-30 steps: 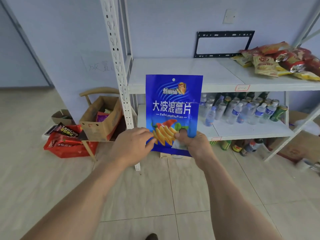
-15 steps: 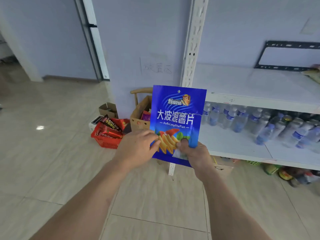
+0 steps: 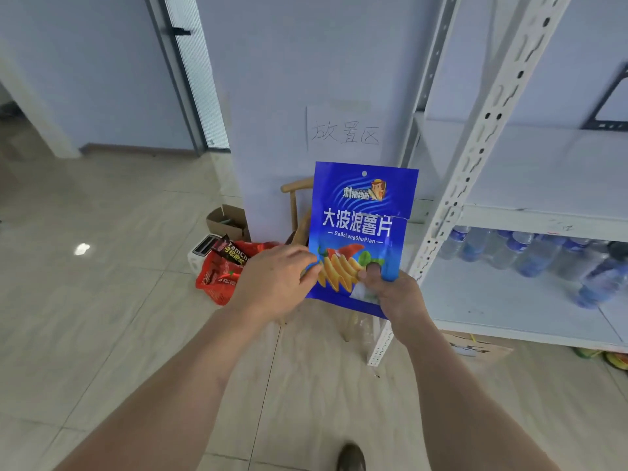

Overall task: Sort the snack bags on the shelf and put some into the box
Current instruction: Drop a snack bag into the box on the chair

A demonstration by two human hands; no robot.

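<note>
- Both hands up at frame centre: left hand (image 3: 272, 280) and right hand (image 3: 396, 294) each pinch the blue chip bag (image 3: 362, 215), upright.
- White shelf (image 3: 509, 185) stands right.

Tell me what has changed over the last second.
The view has swung left: the shelf now sits at the right edge, its snack pile gone from sight, and the wall sign and red basket have come to the middle. The box is now hidden behind the blue bag. Unchanged: left hand and right hand still pinch the bag's lower edge, upright.
</note>
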